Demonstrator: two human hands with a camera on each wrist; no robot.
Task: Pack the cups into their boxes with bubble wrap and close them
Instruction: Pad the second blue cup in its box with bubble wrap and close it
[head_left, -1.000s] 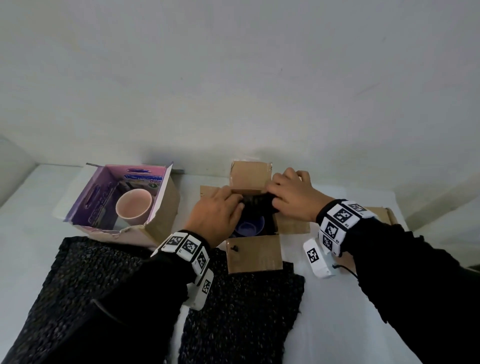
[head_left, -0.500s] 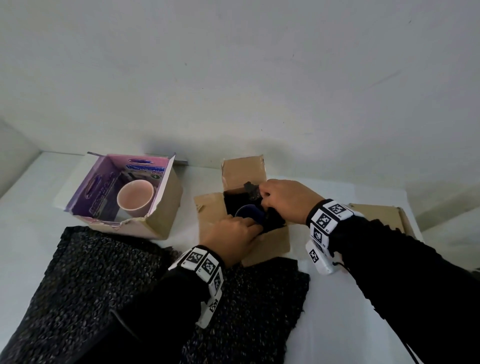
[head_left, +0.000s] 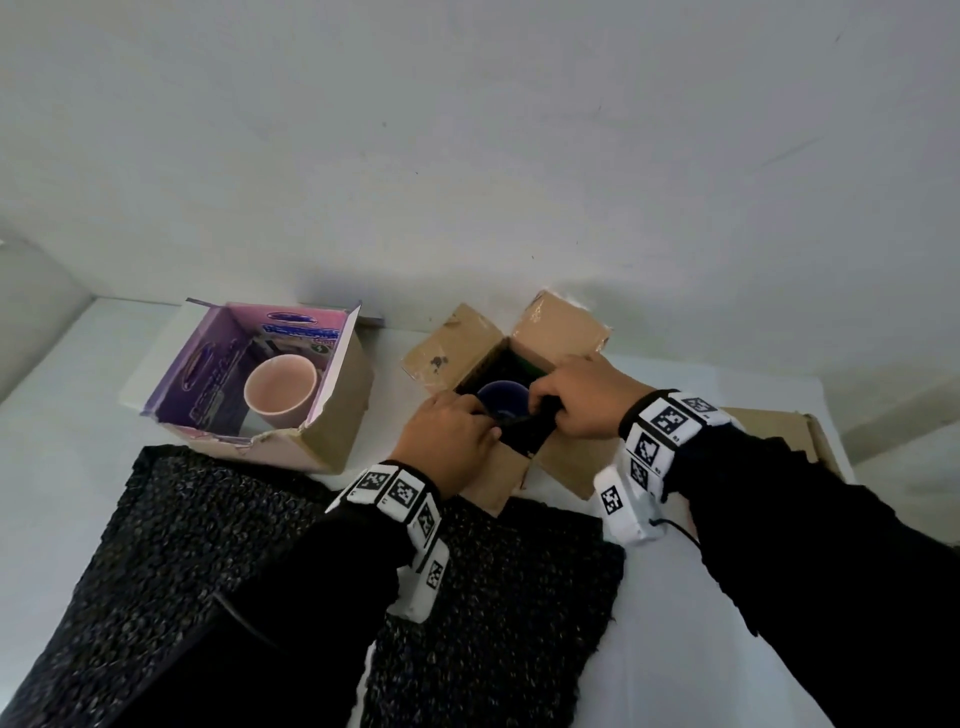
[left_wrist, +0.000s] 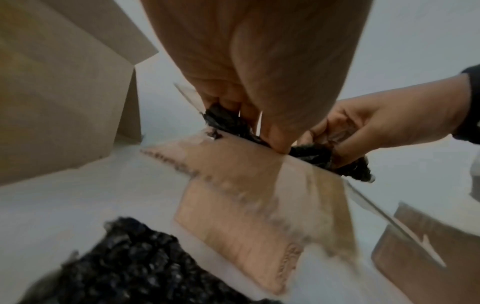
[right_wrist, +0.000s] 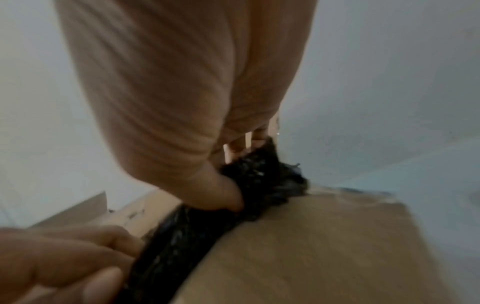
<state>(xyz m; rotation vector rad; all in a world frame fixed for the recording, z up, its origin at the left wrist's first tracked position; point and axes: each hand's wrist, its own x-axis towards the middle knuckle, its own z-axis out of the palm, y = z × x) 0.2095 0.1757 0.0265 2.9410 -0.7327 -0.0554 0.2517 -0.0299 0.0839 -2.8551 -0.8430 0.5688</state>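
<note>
A brown cardboard box (head_left: 563, 457) stands open at the middle of the table, its flaps spread. Inside it sits a blue cup (head_left: 503, 399), ringed by black bubble wrap (head_left: 524, 439). My left hand (head_left: 451, 435) pinches the black bubble wrap (left_wrist: 228, 121) at the box's near-left rim. At the right rim my right hand (head_left: 582, 397) grips the same black bubble wrap (right_wrist: 259, 181). A pink cup (head_left: 280, 383) stands in an open box with a purple inside (head_left: 332, 426) at the left.
Two sheets of black bubble wrap (head_left: 171, 540) lie on the white table (head_left: 685, 623) in front of the boxes. Another flat brown box (head_left: 789, 436) lies behind my right wrist. A white wall rises close behind the boxes.
The box has turned so its flaps point diagonally. Both hands have dropped to its rim and now pinch the wrap around the blue cup.
</note>
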